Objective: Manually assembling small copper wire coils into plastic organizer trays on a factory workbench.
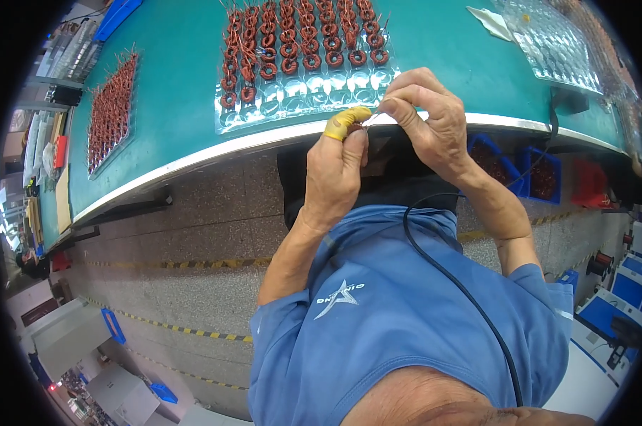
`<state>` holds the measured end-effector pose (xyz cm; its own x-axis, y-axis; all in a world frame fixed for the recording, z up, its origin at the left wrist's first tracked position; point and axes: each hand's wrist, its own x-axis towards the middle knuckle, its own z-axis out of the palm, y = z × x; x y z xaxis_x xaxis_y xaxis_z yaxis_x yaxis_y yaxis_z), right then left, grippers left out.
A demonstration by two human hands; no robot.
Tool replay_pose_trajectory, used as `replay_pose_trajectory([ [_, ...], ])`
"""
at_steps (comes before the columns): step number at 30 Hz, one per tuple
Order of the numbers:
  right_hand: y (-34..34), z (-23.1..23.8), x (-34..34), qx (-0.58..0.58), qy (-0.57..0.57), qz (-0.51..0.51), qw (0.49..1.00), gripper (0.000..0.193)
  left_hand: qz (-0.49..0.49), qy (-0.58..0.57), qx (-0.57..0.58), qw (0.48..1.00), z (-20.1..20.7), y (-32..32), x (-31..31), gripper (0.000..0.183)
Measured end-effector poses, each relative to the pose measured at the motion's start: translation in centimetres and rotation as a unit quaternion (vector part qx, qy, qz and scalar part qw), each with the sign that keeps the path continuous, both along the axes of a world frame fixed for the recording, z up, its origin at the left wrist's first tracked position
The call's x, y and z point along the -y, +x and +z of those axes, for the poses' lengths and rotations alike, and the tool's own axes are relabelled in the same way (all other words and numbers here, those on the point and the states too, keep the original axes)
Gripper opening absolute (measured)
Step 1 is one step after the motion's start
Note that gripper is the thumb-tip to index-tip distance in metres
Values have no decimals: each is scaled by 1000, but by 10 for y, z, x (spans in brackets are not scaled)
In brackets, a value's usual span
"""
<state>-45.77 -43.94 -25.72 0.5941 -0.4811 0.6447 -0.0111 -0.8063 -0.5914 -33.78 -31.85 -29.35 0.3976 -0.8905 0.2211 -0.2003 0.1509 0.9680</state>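
Note:
My left hand [332, 169] is closed in a pinch just off the table's front edge, a yellow cover on its index finger. Between its fingertips sits a small reddish ring coil [358, 127], mostly hidden. Thumb and fingers of my right hand [434, 126] are pressed together on a thin wire [375, 113] at that coil. Just beyond both hands lies a clear plastic tray [246, 125]. Rows of red wire-wound ring coils [311, 62] fill its far part, their wire ends sticking up; several front pockets hold nothing.
Another tray of coils [113, 106] lies at the left of the green table [172, 92]. Stacked clear trays [558, 53] stand at the far right. Below the table's edge on the right are blue bins [546, 174] with reddish parts. A black cable [470, 298] runs across my shirt.

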Motion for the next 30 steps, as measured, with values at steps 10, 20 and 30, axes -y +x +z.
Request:
replay_pose_trajectory([
  [10,16,-15,-9,49,28,11,998,10,-1,-42,-220,975,-1,4,-1,19],
  [20,26,-31,-2,-5,370,85,925,25,-19,-56,-204,977,-9,14,-7,25],
  [30,12,-34,-11,-60,407,109,905,26,-24,-66,-231,970,-9,13,-11,34],
])
